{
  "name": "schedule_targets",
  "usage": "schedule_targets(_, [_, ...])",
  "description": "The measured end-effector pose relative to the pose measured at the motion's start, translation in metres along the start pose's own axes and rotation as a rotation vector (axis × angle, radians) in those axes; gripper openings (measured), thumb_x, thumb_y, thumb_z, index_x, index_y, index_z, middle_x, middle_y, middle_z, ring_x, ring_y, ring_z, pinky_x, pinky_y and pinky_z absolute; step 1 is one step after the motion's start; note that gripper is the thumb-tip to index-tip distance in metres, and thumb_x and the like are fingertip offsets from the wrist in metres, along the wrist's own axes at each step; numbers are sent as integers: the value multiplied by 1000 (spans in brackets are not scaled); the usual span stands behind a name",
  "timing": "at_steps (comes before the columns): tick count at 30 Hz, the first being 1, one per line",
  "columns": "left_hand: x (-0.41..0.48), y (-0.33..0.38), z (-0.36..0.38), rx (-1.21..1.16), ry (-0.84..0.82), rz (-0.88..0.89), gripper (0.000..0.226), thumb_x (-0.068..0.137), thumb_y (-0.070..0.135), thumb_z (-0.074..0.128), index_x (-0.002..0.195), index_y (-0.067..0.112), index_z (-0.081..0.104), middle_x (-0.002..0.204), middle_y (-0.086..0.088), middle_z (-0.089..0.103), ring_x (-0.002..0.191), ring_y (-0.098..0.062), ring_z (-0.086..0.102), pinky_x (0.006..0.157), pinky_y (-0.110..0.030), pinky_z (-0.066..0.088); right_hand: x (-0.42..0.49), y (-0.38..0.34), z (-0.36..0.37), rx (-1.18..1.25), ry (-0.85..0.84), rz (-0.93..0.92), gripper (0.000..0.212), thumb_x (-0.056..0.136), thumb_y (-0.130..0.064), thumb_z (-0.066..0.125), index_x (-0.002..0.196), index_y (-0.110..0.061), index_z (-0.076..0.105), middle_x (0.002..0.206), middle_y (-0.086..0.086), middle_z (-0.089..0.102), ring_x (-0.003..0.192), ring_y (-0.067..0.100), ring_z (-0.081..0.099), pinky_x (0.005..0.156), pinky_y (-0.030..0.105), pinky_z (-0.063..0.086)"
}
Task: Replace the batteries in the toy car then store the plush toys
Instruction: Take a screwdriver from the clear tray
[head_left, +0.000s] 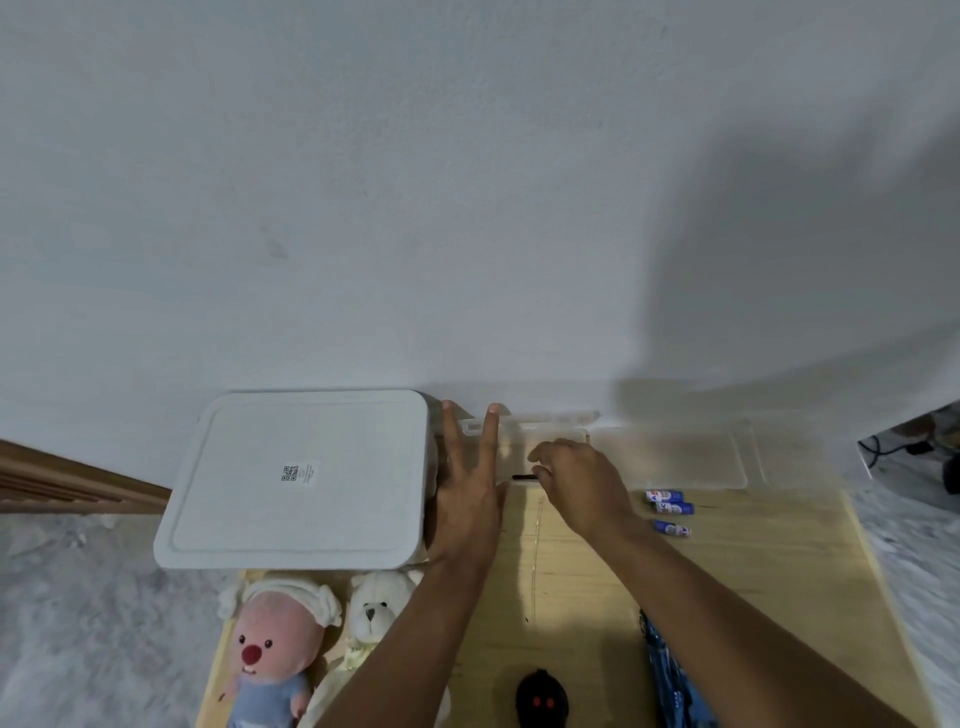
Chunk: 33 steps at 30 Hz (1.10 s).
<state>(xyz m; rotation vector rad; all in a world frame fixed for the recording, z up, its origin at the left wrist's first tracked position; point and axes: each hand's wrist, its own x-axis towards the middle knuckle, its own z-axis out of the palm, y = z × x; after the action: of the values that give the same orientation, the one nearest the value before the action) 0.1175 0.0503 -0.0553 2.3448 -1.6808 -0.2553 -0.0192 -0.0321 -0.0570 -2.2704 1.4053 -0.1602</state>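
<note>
Nearest, along the wooden table's (597, 571) front edge, sit a pink plush (270, 660), a white bear plush (375, 610), then a black toy car (540, 699). At the back edge: white lidded bin (296, 478), left hand (467, 488) splayed flat, right hand (582, 480) pinching a clear case (524, 441), three batteries (670, 512).

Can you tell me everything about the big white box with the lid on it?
The white storage box sits at the far left of the wooden table, against the wall. It looks like smooth plastic, rectangular with rounded corners. Its flat lid is on, with a raised rim around the edge and a small QR-code sticker in the middle. The left hand lies flat right beside its right side. Two plush toys lie just in front of it.
</note>
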Motion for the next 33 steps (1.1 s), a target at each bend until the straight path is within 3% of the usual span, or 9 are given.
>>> schedule_targets(5, [0,0,3,20,22,10,120,87,30,81,163,34,-12,167,-19,-27,111,-39,69,59,-39,65,29,-8,-6,-29,-244,134,22,89,-19,73,111,-17,70,112,7,72,106,27,66,90,34,53])
schedule_targets(8, [-1,1,2,36,18,5,119,85,32,83,164,32,-5,169,-22,-18,120,-40,66,63,-38,66,36,-10,-3,-127,-268,111,21,90,-15,69,110,-13,66,110,11,71,106,31,65,90,35,53])
schedule_targets(11, [0,0,2,3,-8,13,117,89,33,78,162,38,-14,167,-18,-27,125,-42,62,70,-44,66,38,-12,0,-190,-256,107,23,92,-6,55,113,-9,64,107,16,72,103,35,66,84,36,52])
schedule_targets(14, [0,-1,4,-12,3,10,120,89,27,79,161,40,-16,167,-18,-29,119,-41,66,65,-42,66,37,-11,-4,-145,-295,100,15,92,-8,58,103,-9,68,100,14,72,96,32,68,80,34,53])
schedule_targets(18, [-1,2,3,-9,1,-9,122,87,22,81,161,40,-15,167,-17,-29,103,-36,71,57,-39,65,14,0,-14,84,-171,92,3,91,-17,67,94,-18,69,94,6,71,91,24,67,80,33,55])
schedule_targets(23, [-10,11,-2,5,-53,-38,116,94,15,70,159,36,-24,160,-19,-42,109,-29,69,62,-28,63,-43,-8,-29,606,239,186,10,82,-13,81,86,-21,78,82,-11,75,78,-2,67,70,6,48])
schedule_targets(26, [-21,15,-8,-23,-114,-30,114,96,25,68,158,33,-28,157,-18,-47,137,-31,52,73,-27,61,-66,-7,-45,868,311,299,9,80,-19,84,89,-21,81,83,-11,78,80,-1,71,75,11,54])
schedule_targets(29, [-30,17,-18,-6,-162,-29,111,96,28,66,159,30,-26,159,-16,-45,137,-30,50,71,-29,56,-82,3,-66,1072,344,373,10,86,-15,79,95,-17,80,88,-5,79,89,8,75,83,24,57])
schedule_targets(33, [-43,22,-31,100,-211,-33,109,97,42,62,159,25,-26,160,-20,-39,133,-35,56,82,-37,58,-109,23,-89,1186,277,462,21,97,-6,60,112,-13,74,83,1,72,79,14,69,71,24,54])
